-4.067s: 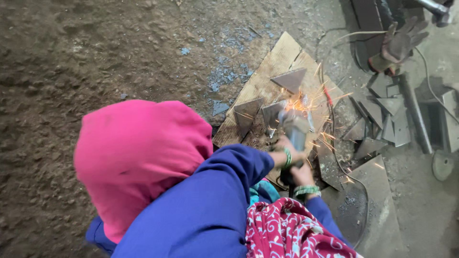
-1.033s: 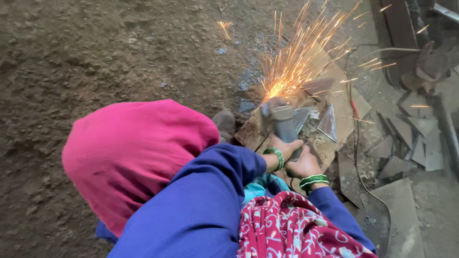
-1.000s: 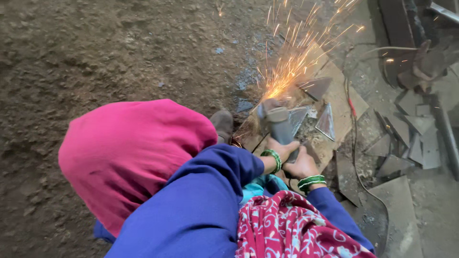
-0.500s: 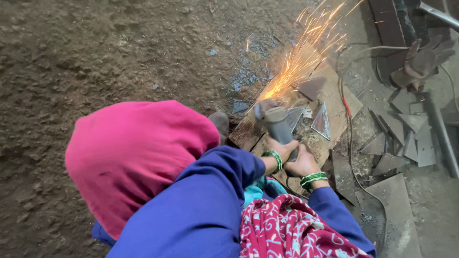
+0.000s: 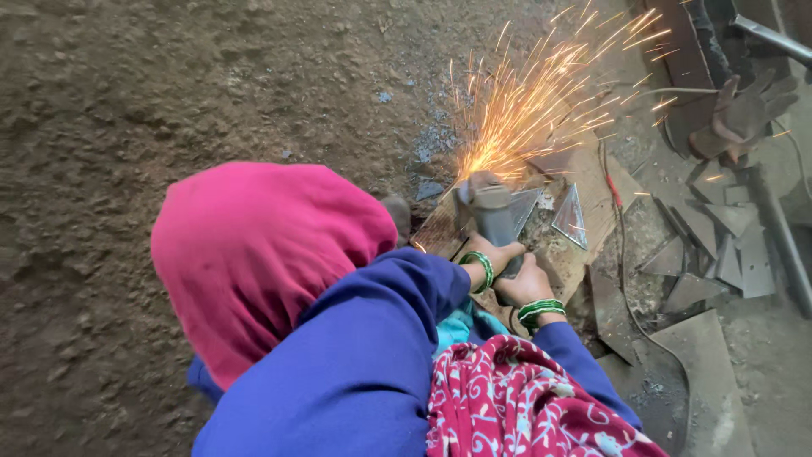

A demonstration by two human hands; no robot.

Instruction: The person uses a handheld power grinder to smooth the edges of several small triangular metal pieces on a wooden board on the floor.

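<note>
Bare dirt floor (image 5: 127,101), metal offcuts (image 5: 719,254) scattered right. Both hands, left hand (image 5: 491,254) and right hand (image 5: 524,283), have fingers clamped round the grey angle grinder (image 5: 486,211), throwing sparks (image 5: 541,101) over a wooden board (image 5: 592,178).

Pink head covering (image 5: 254,254), blue sleeves (image 5: 364,338), green bangles (image 5: 541,309), red patterned cloth (image 5: 516,406)

Both arms in blue sleeves reach forward and down, the left hand (image 5: 493,254) and the right hand (image 5: 526,286) are close together with fingers curled shut, each wrist carrying green bangles.
</note>
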